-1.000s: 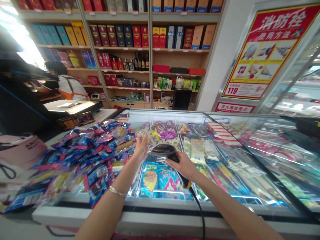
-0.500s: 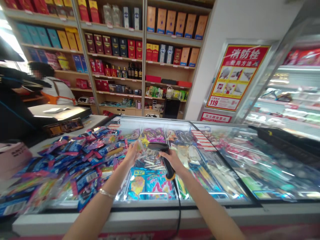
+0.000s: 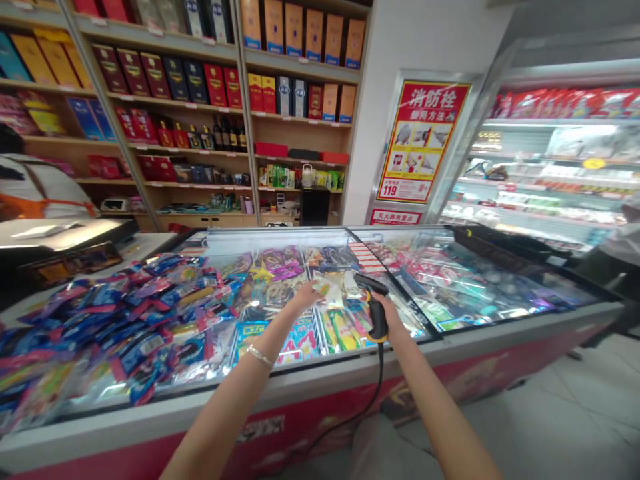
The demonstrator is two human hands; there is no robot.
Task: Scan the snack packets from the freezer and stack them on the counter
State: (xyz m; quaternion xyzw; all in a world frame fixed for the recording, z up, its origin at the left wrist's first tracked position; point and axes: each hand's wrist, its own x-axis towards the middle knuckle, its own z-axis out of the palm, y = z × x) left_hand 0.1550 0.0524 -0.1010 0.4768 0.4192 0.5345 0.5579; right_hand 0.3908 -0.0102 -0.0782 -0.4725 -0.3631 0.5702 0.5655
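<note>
My right hand (image 3: 391,317) is closed round the grip of a black barcode scanner (image 3: 373,285) with yellow-orange trim. The scanner is held above the glass top of a chest freezer (image 3: 280,375), and its cable hangs down the front. To its left, my left hand (image 3: 304,295) pinches a small clear-wrapped packet (image 3: 324,288) by one end. A bracelet is on that wrist. What the packet contains is too blurred to tell. On the glass to the left lies a big pile of blue and pink snack packets (image 3: 145,320).
Colourful frozen goods show through the freezer glass. A black tray (image 3: 493,243) lies on the right part. Behind stand shelves of boxed bottles (image 3: 200,83) and a red poster (image 3: 425,140). A person in an orange apron (image 3: 43,180) is at the far left, another person (image 3: 620,247) at the right edge.
My view has swung to the right. Both hands have moved right along the freezer with the scanner and the packet still in them. The person at the right edge has come into view.
</note>
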